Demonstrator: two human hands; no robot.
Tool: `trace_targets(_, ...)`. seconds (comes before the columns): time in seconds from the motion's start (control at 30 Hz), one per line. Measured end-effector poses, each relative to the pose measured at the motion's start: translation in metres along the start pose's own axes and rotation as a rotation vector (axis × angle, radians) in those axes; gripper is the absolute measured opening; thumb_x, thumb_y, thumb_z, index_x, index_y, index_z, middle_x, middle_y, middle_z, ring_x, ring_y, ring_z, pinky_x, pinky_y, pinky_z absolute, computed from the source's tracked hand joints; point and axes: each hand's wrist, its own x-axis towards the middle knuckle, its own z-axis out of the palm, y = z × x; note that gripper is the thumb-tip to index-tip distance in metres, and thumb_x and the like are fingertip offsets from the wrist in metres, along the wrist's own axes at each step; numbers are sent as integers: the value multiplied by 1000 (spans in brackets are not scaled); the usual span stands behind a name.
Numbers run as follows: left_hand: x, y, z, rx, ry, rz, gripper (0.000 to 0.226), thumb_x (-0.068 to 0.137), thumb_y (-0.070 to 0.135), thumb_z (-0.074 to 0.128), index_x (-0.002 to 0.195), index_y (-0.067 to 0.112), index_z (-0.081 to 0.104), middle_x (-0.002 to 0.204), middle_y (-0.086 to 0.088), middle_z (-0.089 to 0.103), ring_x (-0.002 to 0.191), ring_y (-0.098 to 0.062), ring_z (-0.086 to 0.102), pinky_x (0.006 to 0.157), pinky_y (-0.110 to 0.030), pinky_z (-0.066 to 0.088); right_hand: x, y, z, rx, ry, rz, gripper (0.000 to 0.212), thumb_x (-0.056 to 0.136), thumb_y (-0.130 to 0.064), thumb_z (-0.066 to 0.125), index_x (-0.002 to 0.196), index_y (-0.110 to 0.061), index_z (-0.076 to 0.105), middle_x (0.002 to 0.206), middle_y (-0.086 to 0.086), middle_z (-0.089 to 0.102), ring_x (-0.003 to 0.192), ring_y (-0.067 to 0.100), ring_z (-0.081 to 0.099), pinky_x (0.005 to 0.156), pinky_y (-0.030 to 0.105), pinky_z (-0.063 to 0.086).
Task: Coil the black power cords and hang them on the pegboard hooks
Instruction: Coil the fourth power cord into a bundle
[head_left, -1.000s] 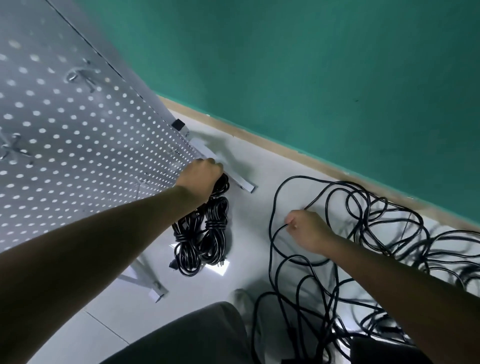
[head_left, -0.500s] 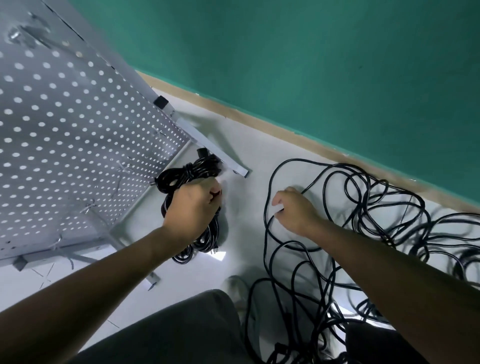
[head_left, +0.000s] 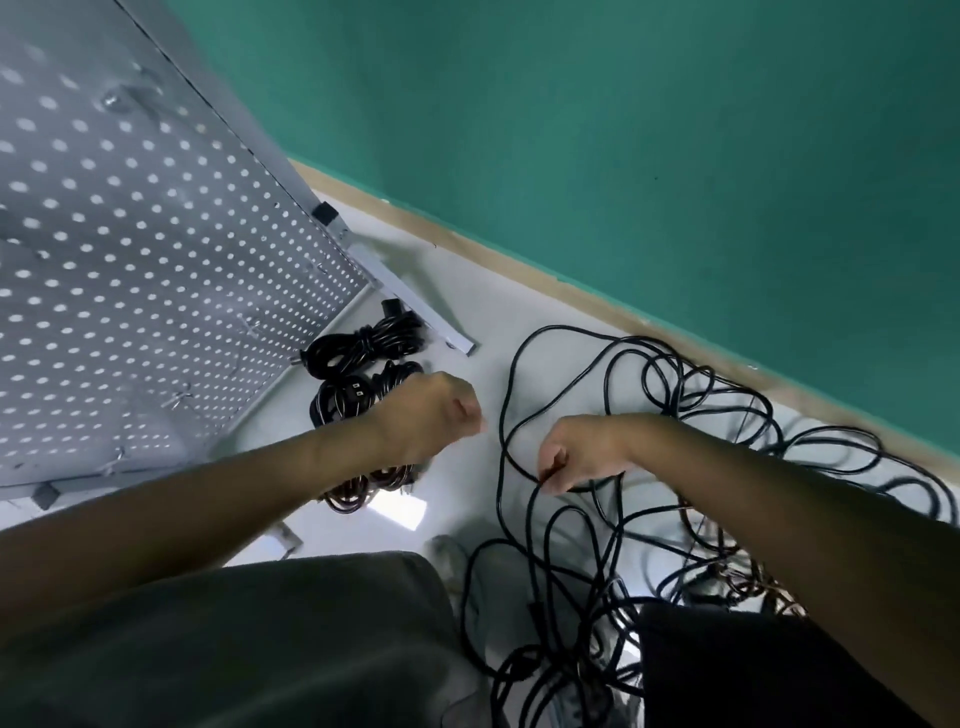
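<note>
Teal-green wall (head_left: 623, 130) fills most of the upper right, matte paint, running diagonally across the shot. Along the bottom of it there's a tan baseboard strip (head_left: 519, 262), a bit scuffed where it meets the paint. Floor (head_left: 467, 296) is white and glossy, and a bright reflected patch of light (head_left: 400, 509) sits on it near the lower middle. Lighting overall is pretty dim and cool, with soft shadows on the floor.
</note>
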Motion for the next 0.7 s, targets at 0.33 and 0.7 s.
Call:
trace_targets(0.33,-52,94,-98,-31,-55,123,31,98,31,69,113,4,71,105,-16,74,86,-22,71,69,-27,55,-138,-54,-38,454,629,-252,14,94,-9,71,84,-17,67,75,5,63,71,15,58,74,25,46)
trace_targets(0.7,-150,199,-105,-130,111,410,24,102,18,62,120,3,67,111,-14,75,105,-20,70,97,-24,52,-319,-142,-52,621,950,-454,16,101,-11,61,87,-18,64,92,0,68,67,3,64,80,29,55)
